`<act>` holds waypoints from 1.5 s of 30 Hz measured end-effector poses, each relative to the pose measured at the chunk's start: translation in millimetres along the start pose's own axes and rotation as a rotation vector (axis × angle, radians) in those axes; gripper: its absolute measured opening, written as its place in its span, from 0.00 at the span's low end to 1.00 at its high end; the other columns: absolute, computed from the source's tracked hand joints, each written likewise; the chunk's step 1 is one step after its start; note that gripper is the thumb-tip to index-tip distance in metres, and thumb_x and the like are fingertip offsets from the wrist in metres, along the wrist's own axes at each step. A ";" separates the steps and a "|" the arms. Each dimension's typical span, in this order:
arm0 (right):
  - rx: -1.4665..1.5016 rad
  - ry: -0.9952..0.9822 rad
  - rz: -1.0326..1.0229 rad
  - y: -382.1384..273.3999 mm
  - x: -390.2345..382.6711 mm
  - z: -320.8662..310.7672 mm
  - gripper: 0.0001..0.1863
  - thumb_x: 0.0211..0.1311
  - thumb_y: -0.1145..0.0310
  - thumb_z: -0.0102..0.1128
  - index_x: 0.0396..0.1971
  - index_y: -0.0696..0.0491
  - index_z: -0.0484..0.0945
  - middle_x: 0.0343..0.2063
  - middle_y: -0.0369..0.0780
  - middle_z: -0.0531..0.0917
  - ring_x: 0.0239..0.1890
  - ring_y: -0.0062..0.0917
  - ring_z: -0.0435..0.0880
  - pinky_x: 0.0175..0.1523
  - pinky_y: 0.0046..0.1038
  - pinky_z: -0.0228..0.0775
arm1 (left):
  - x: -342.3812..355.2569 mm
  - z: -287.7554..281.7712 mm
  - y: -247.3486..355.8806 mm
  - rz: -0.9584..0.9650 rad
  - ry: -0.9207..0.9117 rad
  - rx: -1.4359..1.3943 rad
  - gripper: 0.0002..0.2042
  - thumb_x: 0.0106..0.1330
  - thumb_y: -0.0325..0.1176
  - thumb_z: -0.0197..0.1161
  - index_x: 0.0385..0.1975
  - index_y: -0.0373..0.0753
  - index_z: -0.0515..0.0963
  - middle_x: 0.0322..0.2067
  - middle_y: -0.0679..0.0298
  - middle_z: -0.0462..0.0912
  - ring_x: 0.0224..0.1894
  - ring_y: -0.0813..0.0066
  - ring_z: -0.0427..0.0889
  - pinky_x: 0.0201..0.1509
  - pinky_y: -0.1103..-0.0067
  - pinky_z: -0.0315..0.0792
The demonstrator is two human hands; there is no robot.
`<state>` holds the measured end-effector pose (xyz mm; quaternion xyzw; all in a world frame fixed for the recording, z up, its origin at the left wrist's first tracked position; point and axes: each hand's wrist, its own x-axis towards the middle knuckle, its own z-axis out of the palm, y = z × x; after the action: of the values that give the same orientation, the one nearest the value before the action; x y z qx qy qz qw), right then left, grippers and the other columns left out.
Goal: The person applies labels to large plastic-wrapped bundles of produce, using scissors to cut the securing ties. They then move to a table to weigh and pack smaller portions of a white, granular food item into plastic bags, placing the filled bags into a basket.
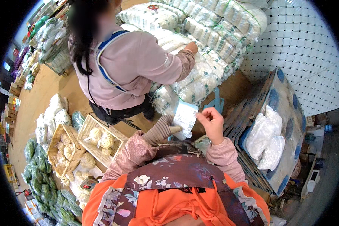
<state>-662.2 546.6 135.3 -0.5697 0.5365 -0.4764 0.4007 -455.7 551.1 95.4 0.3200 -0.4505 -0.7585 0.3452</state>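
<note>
- While gripping a paper strip [185, 117] in the gloved left hand [159, 130], held the bare right hand [212, 123] just beside its right edge; noticed printing on the white face.
- Found the strip between both hands, beyond the flowered apron [169, 173]; saw the left thumb pressed to it, with most other left fingers hidden.
- Saw the right thumb and forefinger drawn together, the rest curled; could not tell whether pinching the edge or any loose piece.
- Judged the handling of the strip to be part-way: gripped and raised, but not yet let go; could make out nothing clearly separated from it.
- Noted a far pile of white bags [229, 39], seemingly packed and stacked already, with red scissors [153, 7] on top.
- Saw a co-worker [115, 67] at far left, with one hand [192, 47] at the pile, in the way of its left side.
- Noted a basket [75, 159] and a crate [98, 155] of pale, lumpy produce at left, crowding that side, with green vegetables [41, 165] farther left.
- Saw stacked boards [280, 98] at right, limiting room there, with white sacks [265, 139] on top; noted a blue bag [216, 103] near the pile.
</note>
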 end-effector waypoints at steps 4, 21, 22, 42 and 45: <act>-0.684 -0.250 -0.686 -40.3 0.9 20.1 0.10 0.49 0.67 0.65 0.32 0.53 0.79 0.28 0.33 0.80 0.29 0.18 0.75 0.35 0.25 0.66 | -10.4 -1.1 -1.2 0.133 0.029 0.349 0.17 0.53 0.28 0.62 0.44 0.32 0.73 0.35 0.65 0.80 0.37 0.78 0.77 0.42 0.78 0.72; 0.831 0.080 0.488 48.7 33.1 -67.0 0.15 0.62 0.57 0.52 0.45 0.48 0.72 0.31 0.31 0.78 0.30 0.19 0.76 0.25 0.21 0.67 | -608.6 -198.1 56.3 0.476 1.836 0.358 0.15 0.56 0.28 0.57 0.44 0.37 0.71 0.38 0.62 0.75 0.38 0.71 0.75 0.42 0.76 0.71; 0.813 0.023 0.501 46.5 43.7 -46.4 0.14 0.62 0.58 0.52 0.43 0.49 0.72 0.32 0.32 0.78 0.31 0.19 0.77 0.25 0.20 0.68 | -642.5 -190.0 62.6 0.421 1.971 0.405 0.15 0.56 0.28 0.57 0.44 0.37 0.71 0.38 0.62 0.74 0.38 0.71 0.74 0.42 0.76 0.70; 0.562 -0.152 0.567 131.7 305.0 42.5 0.31 0.62 0.39 0.36 0.51 0.51 0.65 0.41 0.38 0.77 0.43 0.25 0.76 0.40 0.29 0.68 | -596.3 -236.6 329.9 0.140 1.906 0.848 0.17 0.59 0.27 0.53 0.50 0.36 0.69 0.47 0.58 0.70 0.47 0.67 0.69 0.54 0.74 0.62; 0.564 -0.105 0.687 186.4 352.6 92.6 0.32 0.61 0.36 0.34 0.48 0.50 0.66 0.41 0.38 0.78 0.43 0.25 0.76 0.40 0.32 0.66 | -494.2 -294.6 368.9 0.098 1.638 0.816 0.18 0.59 0.26 0.52 0.51 0.36 0.68 0.49 0.57 0.69 0.49 0.66 0.69 0.56 0.73 0.60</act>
<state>-625.4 172.1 -26.2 -0.2503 0.5227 -0.4138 0.7021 141.0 685.0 400.7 0.8356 -0.3110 -0.0608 0.4487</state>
